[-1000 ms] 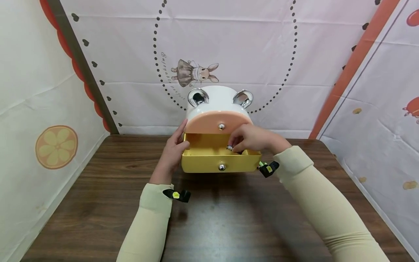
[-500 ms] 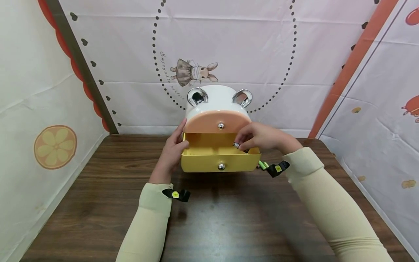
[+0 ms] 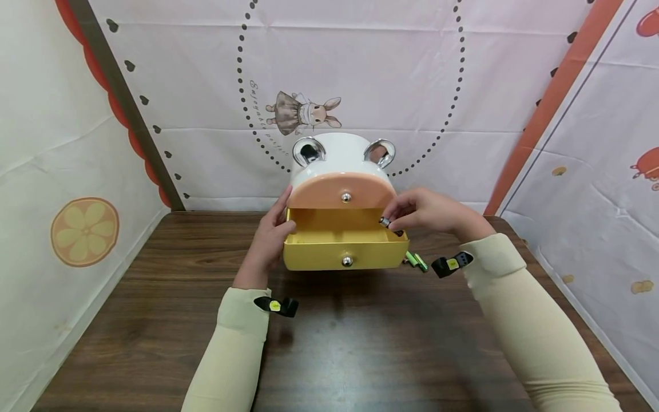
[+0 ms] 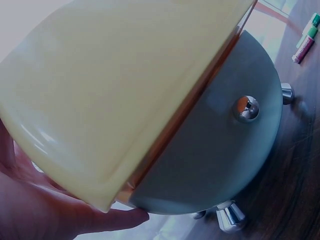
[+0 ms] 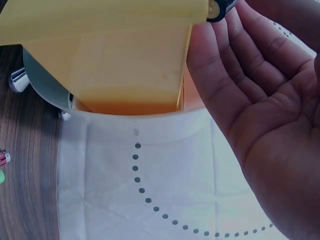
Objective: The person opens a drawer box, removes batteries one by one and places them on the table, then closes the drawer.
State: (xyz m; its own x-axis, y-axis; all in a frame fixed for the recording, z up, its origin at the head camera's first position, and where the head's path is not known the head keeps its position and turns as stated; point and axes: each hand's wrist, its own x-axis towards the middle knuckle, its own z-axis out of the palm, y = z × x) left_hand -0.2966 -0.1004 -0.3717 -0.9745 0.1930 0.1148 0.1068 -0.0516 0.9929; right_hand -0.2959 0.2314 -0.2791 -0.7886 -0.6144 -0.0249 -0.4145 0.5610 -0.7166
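A small drawer cabinet (image 3: 340, 154) with a white body and silver ear-like rings stands at the back of the table. Its yellow drawer (image 3: 345, 256) is pulled out under a closed peach one. My left hand (image 3: 268, 240) holds the cabinet's left side, thumb at the drawer's corner and fingers along the body; in the left wrist view a finger (image 4: 115, 220) lies beside the blue-grey lower front (image 4: 210, 145). My right hand (image 3: 424, 213) pinches a black and silver battery (image 3: 391, 225) over the drawer's right rim; in the right wrist view only the battery's end (image 5: 216, 10) shows.
Green cylinders, battery-like (image 3: 416, 261), lie on the brown wooden table (image 3: 340, 343) just right of the drawer; the left wrist view shows reddish and green ones (image 4: 306, 45). Silver legs (image 4: 231, 216) support the cabinet. A printed cloth wall (image 3: 391, 68) rises close behind.
My right hand has drawn the battery rightward and up, from inside the drawer to its right rim. More of the green cylinders shows now. The left hand keeps its place.
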